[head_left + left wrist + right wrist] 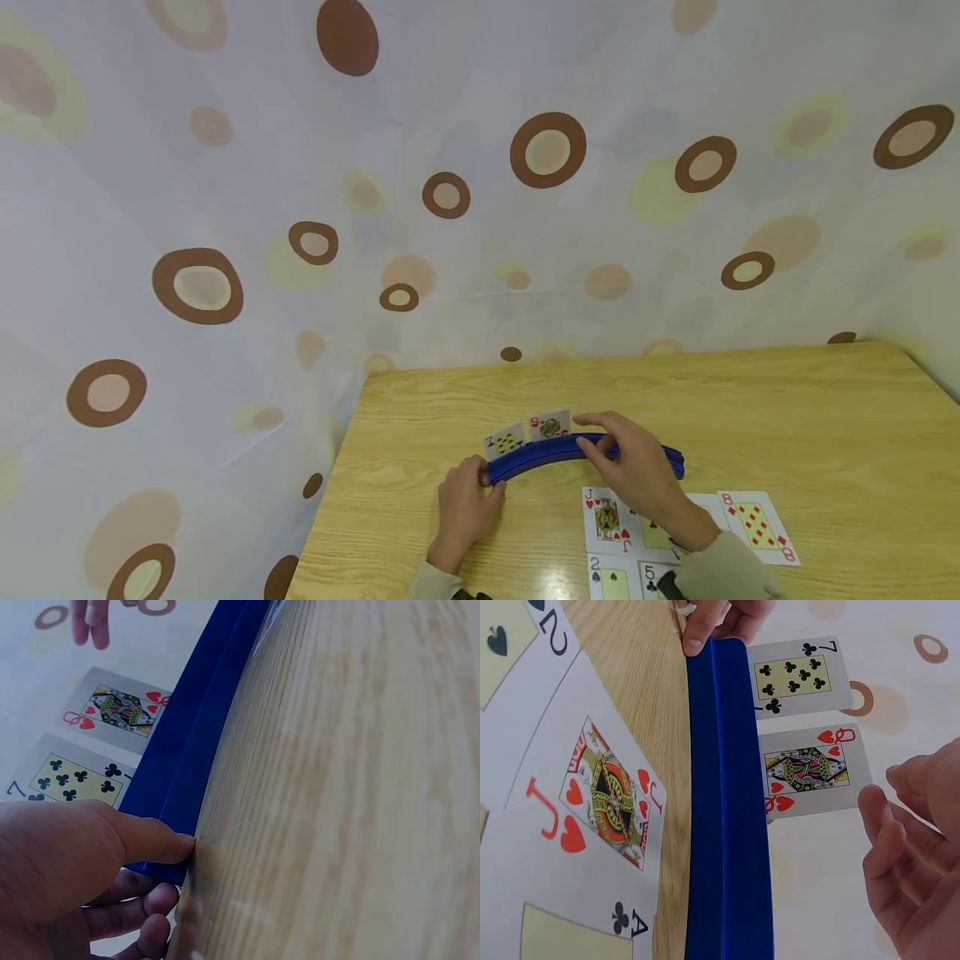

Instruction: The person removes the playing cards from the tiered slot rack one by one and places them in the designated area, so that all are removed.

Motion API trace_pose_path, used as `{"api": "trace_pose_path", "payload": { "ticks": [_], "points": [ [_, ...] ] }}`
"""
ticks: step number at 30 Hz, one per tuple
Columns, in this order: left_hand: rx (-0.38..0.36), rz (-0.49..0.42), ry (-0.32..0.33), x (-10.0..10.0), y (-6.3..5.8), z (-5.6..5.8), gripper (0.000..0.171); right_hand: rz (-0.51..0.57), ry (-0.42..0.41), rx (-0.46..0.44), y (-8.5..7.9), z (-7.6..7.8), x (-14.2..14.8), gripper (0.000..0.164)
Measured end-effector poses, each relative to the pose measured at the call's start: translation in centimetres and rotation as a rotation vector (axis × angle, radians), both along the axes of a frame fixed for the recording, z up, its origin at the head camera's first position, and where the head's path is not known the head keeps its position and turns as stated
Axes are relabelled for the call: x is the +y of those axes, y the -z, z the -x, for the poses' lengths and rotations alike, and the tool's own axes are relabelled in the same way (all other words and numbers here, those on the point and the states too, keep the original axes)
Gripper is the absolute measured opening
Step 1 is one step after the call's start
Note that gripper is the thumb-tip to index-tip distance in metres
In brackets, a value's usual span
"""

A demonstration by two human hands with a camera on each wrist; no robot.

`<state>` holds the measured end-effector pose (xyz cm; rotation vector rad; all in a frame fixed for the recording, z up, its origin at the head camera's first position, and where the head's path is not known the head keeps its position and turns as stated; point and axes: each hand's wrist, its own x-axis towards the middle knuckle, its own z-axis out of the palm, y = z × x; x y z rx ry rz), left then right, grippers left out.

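Note:
A curved blue playing card holder (551, 451) stands on the wooden table. My left hand (467, 506) grips its left end, thumb on the near face and fingers curled behind, as the left wrist view shows. Two cards stand upright in the holder: the seven of clubs (795, 677) nearest my left hand, and the queen of hearts (814, 770) beside it. My right hand (637, 468) hovers over the holder just right of the queen. Its thumb and fingers are apart and hold nothing; in the right wrist view the fingertips are close to the queen's top edge.
Face-up cards lie in rows on the near right of the table (405, 450), partly under my right forearm. Among them are the jack of hearts (606, 521), two of spades (613, 581), five of clubs (650, 573) and eight of diamonds (756, 527). A spotted cloth (480, 250) hangs behind.

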<state>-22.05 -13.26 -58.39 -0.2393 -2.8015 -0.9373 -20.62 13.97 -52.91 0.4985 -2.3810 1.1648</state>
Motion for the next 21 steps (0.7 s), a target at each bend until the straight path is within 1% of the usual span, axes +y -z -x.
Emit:
{"api": "trace_pose_path", "payload": {
  "ticks": [4,7,13,17,21],
  "points": [
    [0.011,-0.004,0.001,0.0,-0.1,-0.1,0.023,0.001,0.017,0.001,0.1,0.6,-0.5,0.032],
    [0.014,-0.005,0.002,0.0,-0.2,-0.1,0.023,-0.001,0.058,0.02,0.4,1.1,-0.9,0.031],
    [0.005,-0.005,0.0,0.1,-0.2,-0.2,0.022,0.0,0.139,0.006,1.0,1.8,-1.4,0.03],
    [-0.009,-0.006,-0.006,0.1,-0.2,-0.1,0.022,0.008,0.154,-0.006,1.3,2.1,-1.5,0.03],
    [-0.002,-0.004,-0.007,0.1,-0.2,-0.1,0.021,0.023,0.152,-0.043,1.6,2.4,-1.6,0.027]
  ]
}}
